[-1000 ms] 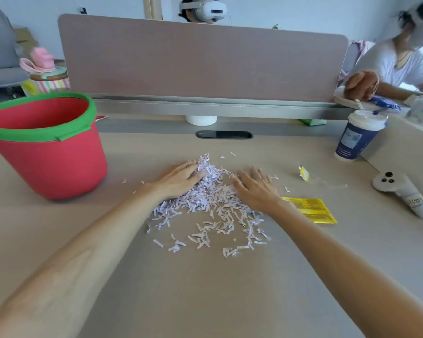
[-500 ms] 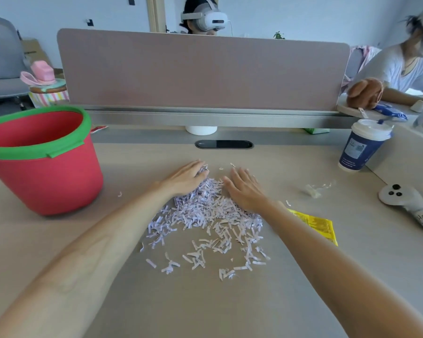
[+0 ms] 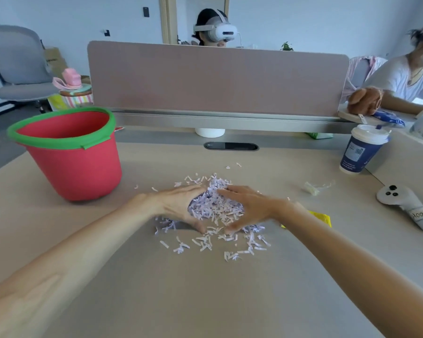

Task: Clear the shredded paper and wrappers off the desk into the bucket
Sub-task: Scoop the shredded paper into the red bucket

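A heap of pale lilac shredded paper (image 3: 215, 208) lies mid-desk. My left hand (image 3: 178, 206) and my right hand (image 3: 249, 208) cup it from either side, thumbs nearly meeting at the front, fingers curved around the pile. Loose shreds (image 3: 230, 245) stay scattered in front of the hands and a few behind them. A red bucket with a green rim (image 3: 68, 152) stands upright at the left of the desk. A yellow wrapper (image 3: 321, 218) pokes out from behind my right forearm. A small clear wrapper (image 3: 314, 187) lies further right.
A blue paper cup with a white lid (image 3: 361, 150) stands at the right. A white controller (image 3: 410, 208) lies near the right edge. A pink divider panel (image 3: 217, 79) closes the desk's back; people sit behind it and at the right.
My hands have drawn together and toward me, gathering the spread shreds into a tighter heap between them. The view has tilted upward.
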{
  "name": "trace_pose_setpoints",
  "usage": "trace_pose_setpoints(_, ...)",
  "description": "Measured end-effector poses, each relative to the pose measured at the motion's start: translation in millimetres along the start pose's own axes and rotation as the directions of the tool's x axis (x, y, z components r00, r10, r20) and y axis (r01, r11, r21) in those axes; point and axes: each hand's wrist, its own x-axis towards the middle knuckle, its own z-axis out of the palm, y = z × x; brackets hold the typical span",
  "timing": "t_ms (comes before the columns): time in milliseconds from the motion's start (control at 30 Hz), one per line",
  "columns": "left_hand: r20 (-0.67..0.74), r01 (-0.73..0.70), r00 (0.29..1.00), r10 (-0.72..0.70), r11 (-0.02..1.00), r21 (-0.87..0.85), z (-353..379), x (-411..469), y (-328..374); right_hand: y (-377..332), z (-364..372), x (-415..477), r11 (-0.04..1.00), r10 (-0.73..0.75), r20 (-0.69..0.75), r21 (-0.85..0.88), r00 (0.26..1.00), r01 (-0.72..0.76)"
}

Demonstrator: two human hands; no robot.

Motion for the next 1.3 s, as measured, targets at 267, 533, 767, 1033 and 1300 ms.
trace_pose_setpoints(267, -0.311, 0.041, 0.946, -0.094, 0.984, -0.175, 18.1, 3.6, 7.5, -21.1, 15.5, 15.7, 0.982, 0.043, -0.332, 0.186, 0.942, 0.02)
trace_pose_setpoints(533, -0.371, 0.045, 0.914, -0.163, 0.951, -0.307, -9.1, 2.5, 13.0, -31.8, -15.0, 24.9, 0.949, 0.074, -0.532, 0.298, 0.844, 0.104)
trace_pose_setpoints(767, -0.294, 0.115, 0.941, -0.166, 0.976, -0.185, -11.4, -11.1, 4.3, -41.2, -11.9, 29.8, 0.942, 0.118, -0.484, 0.332, 0.867, 0.057)
trace_pose_setpoints(1033, -0.469, 0.097, 0.857, -0.216, 0.96, -0.264, -40.6, -29.1, 3.8, -74.8, -32.0, 29.0, 0.849, 0.166, -0.508, 0.51, 0.845, 0.14)
trace_pose_setpoints(1300, -0.684, 0.068, 0.672, -0.284, 0.943, -0.325, -134.4, -86.2, -8.3, -157.6, -110.2, 74.3, 0.693, 0.127, -0.596, 0.626, 0.793, 0.359)
